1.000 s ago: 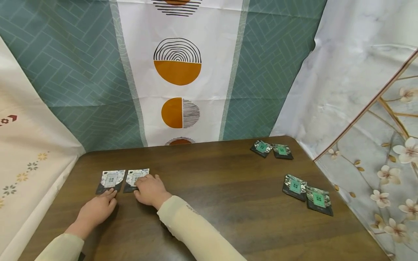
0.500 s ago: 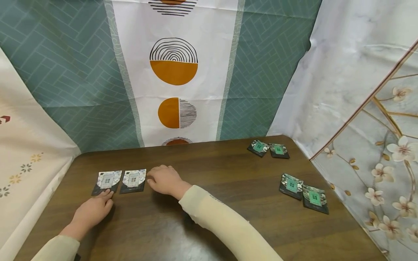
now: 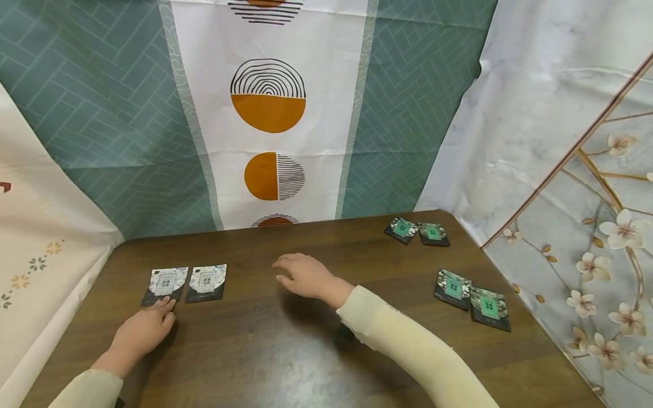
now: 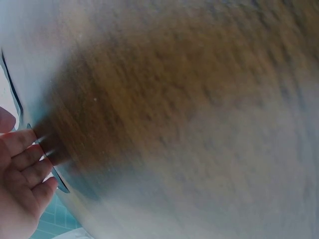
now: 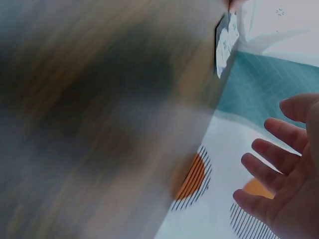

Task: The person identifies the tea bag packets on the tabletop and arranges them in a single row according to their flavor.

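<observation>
Two flat square packets, black below with a pale flowered top and a grey label, lie side by side at the table's left. My left hand (image 3: 143,328) rests its fingertips on the lower edge of the left packet (image 3: 167,283). In the left wrist view, the fingers of this hand (image 4: 25,174) are extended over a thin dark edge. Just right of it lies the right packet (image 3: 206,282), untouched. My right hand (image 3: 306,276) hovers over the middle of the table, holding nothing. The right wrist view shows that hand (image 5: 286,169) with its fingers spread and loosely bent.
Two dark packets with green labels, a left one (image 3: 401,229) and a right one (image 3: 433,233), lie at the back right corner. Another green-labelled pair, a packet (image 3: 453,288) and its neighbour (image 3: 490,307), lies nearer. A patterned curtain (image 3: 275,113) hangs behind the wooden table (image 3: 229,351).
My right hand has left the right packet and moved rightward over the table. The left hand stays at the left packet. The whole view has shifted slightly.
</observation>
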Demonstrator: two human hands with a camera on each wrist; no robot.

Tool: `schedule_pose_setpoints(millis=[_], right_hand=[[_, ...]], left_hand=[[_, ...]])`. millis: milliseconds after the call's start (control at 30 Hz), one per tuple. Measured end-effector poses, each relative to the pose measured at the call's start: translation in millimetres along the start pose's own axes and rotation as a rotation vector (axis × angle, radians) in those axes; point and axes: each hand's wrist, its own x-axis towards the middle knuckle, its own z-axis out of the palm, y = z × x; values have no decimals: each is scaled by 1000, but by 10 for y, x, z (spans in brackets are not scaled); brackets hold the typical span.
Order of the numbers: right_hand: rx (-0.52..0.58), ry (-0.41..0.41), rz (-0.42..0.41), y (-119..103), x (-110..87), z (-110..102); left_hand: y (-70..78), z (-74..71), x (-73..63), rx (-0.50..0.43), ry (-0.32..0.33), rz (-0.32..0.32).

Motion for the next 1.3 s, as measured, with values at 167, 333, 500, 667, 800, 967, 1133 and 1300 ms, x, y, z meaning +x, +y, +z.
schedule_pose_setpoints(millis=[167,333,500,667,800,967,1133,1300], right_hand=[[69,52,6,242,-293,-34],[134,78,24,450,-607,-71],[127,90,54,636,-929,-77],[101,127,94,821,-1206,-74],[82,154,153,941,-1431,-79],[63,166,237,1086,-1740,-85],[47,199,310,1234,-2027,-67],[58,200,386,1398,-2282,-15]], left_hand=[[17,-12,1,3,-7,-4],[12,-17,-13,5,-13,-8],[5,-10,-23,5,-8,-5],[15,-12,-26,11,-13,-3],[17,-10,-19,8,-14,-5],[25,-19,-15,2,-12,-2],[10,-9,-17,-1,-7,-1],[9,-5,-19,3,-7,-10]])
